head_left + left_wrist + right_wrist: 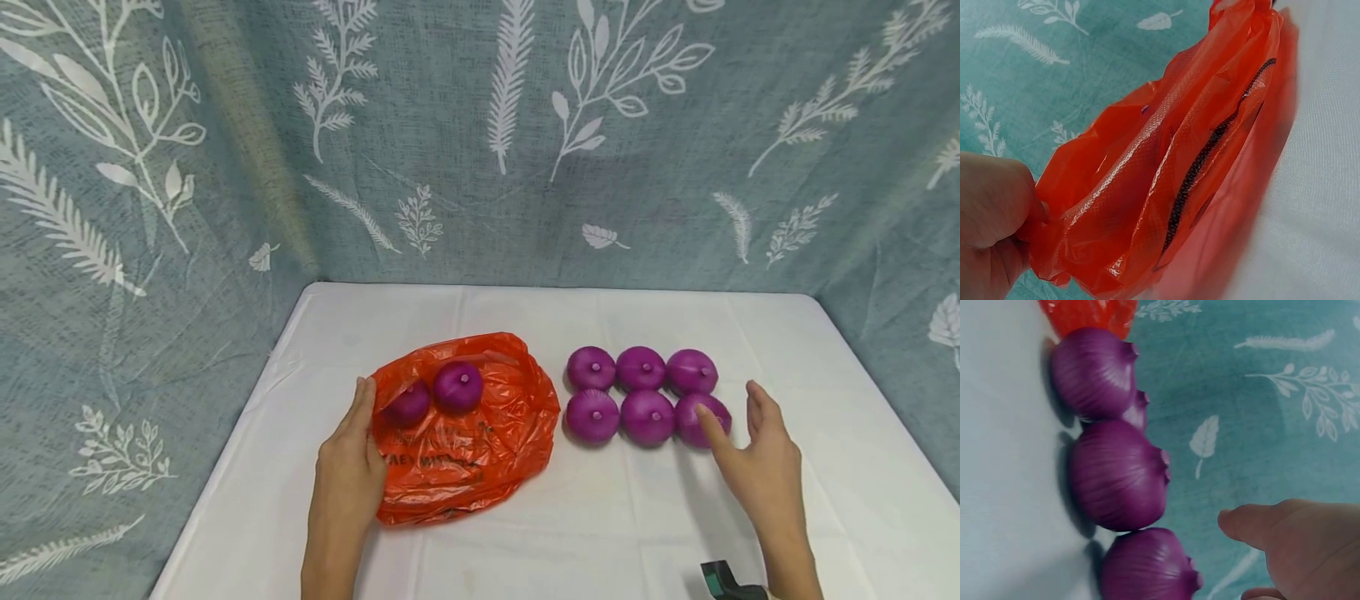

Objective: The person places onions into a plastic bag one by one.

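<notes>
My left hand (348,467) pinches the left edge of a red plastic bag (517,417); the left wrist view has the thumb and fingers closed on the bag's crinkled rim (1047,250). Two purple onions (459,387) lie at the bag, the left one (408,403) partly behind red film. To the right, several more onions stand close together in two rows of three. My right hand (763,467) is held with thumb and fingers spread around the near-right onion (697,421), holding nothing. In the right wrist view its thumb (1247,524) is apart from the onions (1119,475).
A white cloth (480,567) covers the table. Teal curtains (450,208) with white leaf prints hang behind it and along both sides. Part of a dark wrist device (727,582) shows at the bottom by my right forearm.
</notes>
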`<state>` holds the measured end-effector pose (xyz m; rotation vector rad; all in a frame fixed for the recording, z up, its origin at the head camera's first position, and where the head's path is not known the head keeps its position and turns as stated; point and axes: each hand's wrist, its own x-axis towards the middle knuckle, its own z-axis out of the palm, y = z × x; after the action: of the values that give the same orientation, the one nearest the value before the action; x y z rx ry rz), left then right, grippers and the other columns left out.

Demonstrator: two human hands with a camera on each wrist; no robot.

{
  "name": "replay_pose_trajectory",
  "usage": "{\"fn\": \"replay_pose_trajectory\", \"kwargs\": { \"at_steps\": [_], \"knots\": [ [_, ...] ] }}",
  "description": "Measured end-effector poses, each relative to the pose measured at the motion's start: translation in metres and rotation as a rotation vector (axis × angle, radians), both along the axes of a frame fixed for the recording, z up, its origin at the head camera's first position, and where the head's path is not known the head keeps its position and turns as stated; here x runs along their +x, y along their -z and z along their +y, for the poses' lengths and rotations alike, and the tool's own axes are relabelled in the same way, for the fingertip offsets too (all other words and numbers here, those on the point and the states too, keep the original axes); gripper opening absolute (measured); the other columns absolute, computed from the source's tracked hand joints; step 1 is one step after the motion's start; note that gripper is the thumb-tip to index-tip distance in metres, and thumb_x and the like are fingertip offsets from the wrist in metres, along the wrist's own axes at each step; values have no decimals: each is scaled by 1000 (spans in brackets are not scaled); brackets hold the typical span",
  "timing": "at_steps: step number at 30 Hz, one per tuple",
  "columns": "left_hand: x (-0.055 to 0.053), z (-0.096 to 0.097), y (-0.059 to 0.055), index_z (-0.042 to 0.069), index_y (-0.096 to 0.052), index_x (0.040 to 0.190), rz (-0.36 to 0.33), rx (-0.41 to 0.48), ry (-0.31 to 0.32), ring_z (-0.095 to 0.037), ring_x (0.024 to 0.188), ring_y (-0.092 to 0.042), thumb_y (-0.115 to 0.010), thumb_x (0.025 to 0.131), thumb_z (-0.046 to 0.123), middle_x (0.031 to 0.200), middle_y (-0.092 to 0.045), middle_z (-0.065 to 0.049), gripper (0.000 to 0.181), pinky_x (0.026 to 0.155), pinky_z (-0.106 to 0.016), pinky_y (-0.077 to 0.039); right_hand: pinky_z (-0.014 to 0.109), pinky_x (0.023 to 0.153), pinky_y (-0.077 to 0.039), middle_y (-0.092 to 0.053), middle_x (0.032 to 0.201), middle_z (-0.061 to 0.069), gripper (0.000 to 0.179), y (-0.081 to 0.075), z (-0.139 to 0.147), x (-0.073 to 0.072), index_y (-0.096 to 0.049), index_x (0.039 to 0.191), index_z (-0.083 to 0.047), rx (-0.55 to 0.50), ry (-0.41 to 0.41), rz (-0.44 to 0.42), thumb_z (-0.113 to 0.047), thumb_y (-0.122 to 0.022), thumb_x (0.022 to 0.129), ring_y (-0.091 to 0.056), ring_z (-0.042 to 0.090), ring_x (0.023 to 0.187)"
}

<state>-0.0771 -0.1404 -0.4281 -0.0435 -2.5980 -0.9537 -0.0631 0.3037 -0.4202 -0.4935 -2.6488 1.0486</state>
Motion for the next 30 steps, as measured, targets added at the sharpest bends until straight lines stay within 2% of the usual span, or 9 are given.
{"fn": "replay_pose_trajectory", "kwargs": {
  "at_steps": [7,16,26,30],
  "knots": [
    [0,1,0,13,-36,152,8,2,1,-27,136,-42,-54,89,-16,153,-38,-9,72,104,-45,-42,65,103,-34,-26,152,30,95,11,-1,2,-15,156,-1,-6,-11,-77,-55,-60,91,-33,51,135],
    [1,0,-1,11,-37,151,12,5,10,-27,135,-42,-52,90,-16,153,-38,-8,69,104,-45,-42,68,103,-32,-26,151,33,102,15,-2,5,-13,155,0,2,-30,-148,-59,-61,89,-31,55,133],
    [0,0,0,11,-38,151,6,-2,6,-28,135,-43,-53,90,-15,153,-38,-7,68,104,-46,-42,68,105,-29,-24,152,33,106,23,-2,4,-11,156,-2,19,-49,-181,-60,-64,86,-26,53,137],
    [0,1,-1,12,-37,152,3,-2,4,-27,136,-42,-53,90,-15,154,-37,-6,70,104,-46,-42,66,105,-31,-23,152,32,108,25,-2,3,-10,156,0,24,-55,-184,-60,-65,85,-29,53,135]
  ]
}}
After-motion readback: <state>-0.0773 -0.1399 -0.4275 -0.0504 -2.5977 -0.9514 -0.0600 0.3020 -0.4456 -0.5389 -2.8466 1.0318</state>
